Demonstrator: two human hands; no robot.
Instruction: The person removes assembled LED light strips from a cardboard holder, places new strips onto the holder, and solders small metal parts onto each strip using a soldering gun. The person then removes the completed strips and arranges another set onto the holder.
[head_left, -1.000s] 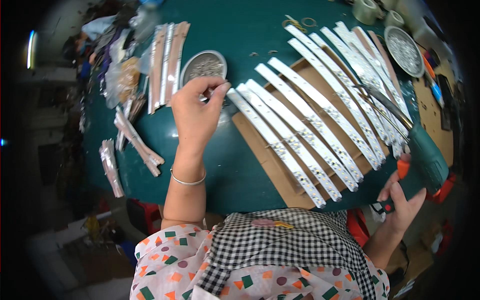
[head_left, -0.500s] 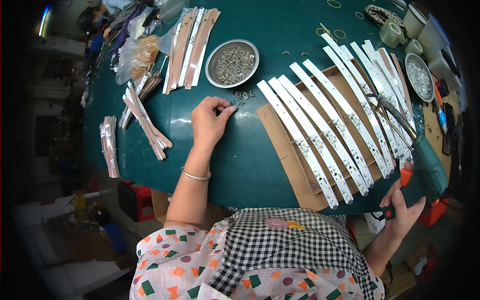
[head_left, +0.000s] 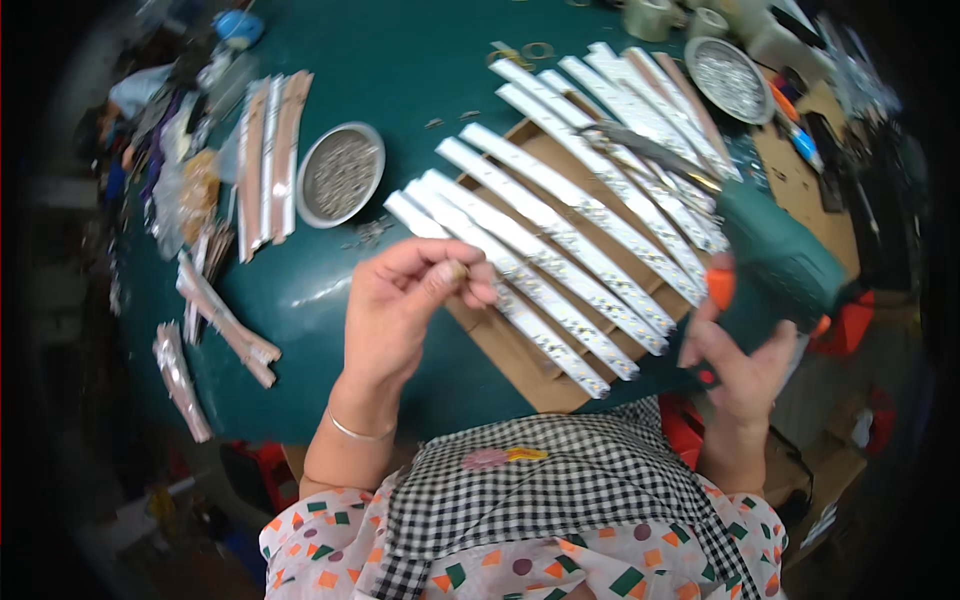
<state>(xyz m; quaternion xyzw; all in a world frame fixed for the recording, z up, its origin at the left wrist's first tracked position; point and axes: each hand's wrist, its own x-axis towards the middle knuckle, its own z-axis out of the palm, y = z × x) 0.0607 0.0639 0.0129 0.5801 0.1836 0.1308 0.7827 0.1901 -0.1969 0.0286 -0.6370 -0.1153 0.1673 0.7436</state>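
Observation:
My left hand [head_left: 398, 305] is raised over the near-left end of the LED strips, thumb and fingers pinched together. Whatever sits between the fingertips is too small and blurred to make out. My right hand [head_left: 742, 372] grips a green soldering gun [head_left: 785, 240] with an orange trigger, its metal tip pointing left across the strips. Several white LED strips [head_left: 545, 255] lie side by side, slanting over a shallow cardboard tray [head_left: 488, 362]. Left of them stands a metal bowl [head_left: 362, 205] of small metal parts. A few loose metal parts [head_left: 370, 234] lie beside it.
Bundled strips [head_left: 270, 160] lie at the left, near plastic bags [head_left: 200, 190]. A bowl [head_left: 763, 112] of clear pieces, tape rolls [head_left: 650, 18] and a blue-and-orange tool [head_left: 800, 145] are at the far right. Rubber bands [head_left: 538, 50] lie at the back.
My left hand has lifted from the loose metal parts and come nearer and right, toward the strips. The soldering gun stays in my right hand. The whole view has shifted and turned.

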